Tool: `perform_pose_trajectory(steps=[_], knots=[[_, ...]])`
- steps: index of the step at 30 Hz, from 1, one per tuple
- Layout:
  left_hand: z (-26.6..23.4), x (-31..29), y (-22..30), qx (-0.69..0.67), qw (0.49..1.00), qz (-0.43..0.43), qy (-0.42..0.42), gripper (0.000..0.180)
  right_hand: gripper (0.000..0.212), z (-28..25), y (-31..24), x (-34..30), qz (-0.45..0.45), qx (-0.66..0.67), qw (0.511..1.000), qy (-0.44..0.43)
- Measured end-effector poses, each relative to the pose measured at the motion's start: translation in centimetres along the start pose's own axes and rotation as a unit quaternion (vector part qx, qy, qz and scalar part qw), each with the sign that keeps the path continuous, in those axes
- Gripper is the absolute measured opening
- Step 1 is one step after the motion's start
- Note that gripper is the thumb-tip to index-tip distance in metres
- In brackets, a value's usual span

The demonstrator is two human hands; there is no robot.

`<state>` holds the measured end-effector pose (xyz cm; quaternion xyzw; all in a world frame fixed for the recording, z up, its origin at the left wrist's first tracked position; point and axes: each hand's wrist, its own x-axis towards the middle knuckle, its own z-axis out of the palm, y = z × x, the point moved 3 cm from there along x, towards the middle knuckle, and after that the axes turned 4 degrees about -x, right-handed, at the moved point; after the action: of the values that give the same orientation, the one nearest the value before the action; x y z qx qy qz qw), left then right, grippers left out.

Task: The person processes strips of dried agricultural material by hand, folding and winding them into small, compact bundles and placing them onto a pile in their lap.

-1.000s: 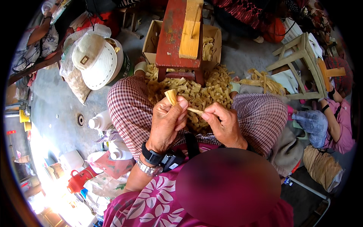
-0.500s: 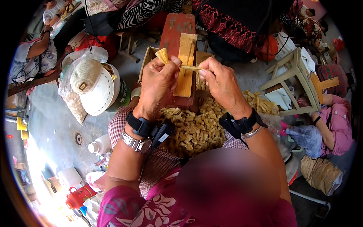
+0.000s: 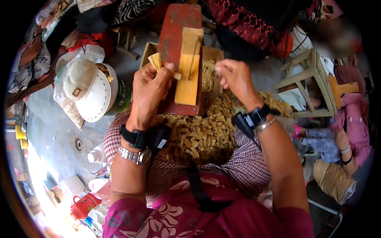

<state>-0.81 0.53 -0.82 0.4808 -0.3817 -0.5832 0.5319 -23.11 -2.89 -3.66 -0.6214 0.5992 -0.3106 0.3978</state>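
Yellow, dry-looking material makes the folded strip (image 3: 156, 61) which the left hand (image 3: 149, 85) pinches between thumb and fingers in the head view. Its wider, fanned end stands up above the fingers, and its narrow end comes out beside the thumb, toward the wooden block (image 3: 185, 93). I cannot tell if this end touches the block or only passes over it. The block lies lengthwise on the red bench (image 3: 179, 19), whose paint is worn.

On the other side of the block, well apart from the left hand, the right hand (image 3: 238, 81) is raised with its fingers curled toward the thumb. It is slightly blurred, so I cannot tell whether something thin is between the fingertips.

Below the bench, between the knees in checked trousers (image 3: 248, 160), there is a large heap of short yellow pieces (image 3: 202, 137). Behind the right hand, a cardboard box (image 3: 214, 54) contains longer pale strips (image 3: 208, 75). To the left, a white hat (image 3: 89, 106) leans on a bucket (image 3: 124, 95). To the right, a wooden stool (image 3: 317, 77) is tilted, and near it a co-worker's hand (image 3: 342, 139) is visible beside a pink sleeve (image 3: 355, 119).
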Motion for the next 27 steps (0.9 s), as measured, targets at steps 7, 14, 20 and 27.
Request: perform_pose_trajectory(steps=[7,14,20,27], knots=[[0.7,-2.4,0.0,0.103,0.986,0.032,-0.124,0.018,0.049,-5.0,3.2,2.5,0.037,-0.062,0.995,-0.065],[2.5,-5.2,0.5,0.14,0.937,-0.09,-0.309,0.018,0.037,-16.7,3.8,-5.4,0.059,-0.039,0.997,-0.015],[5.4,-7.1,-3.2,0.257,0.851,-0.172,-0.425,0.01,0.022,-19.2,20.1,-16.3,0.14,-0.159,0.976,-0.048],[5.7,-7.6,-6.5,0.511,0.749,-0.143,-0.396,0.02,0.035,-12.8,26.6,-22.1,0.159,-0.404,0.901,-0.007]])
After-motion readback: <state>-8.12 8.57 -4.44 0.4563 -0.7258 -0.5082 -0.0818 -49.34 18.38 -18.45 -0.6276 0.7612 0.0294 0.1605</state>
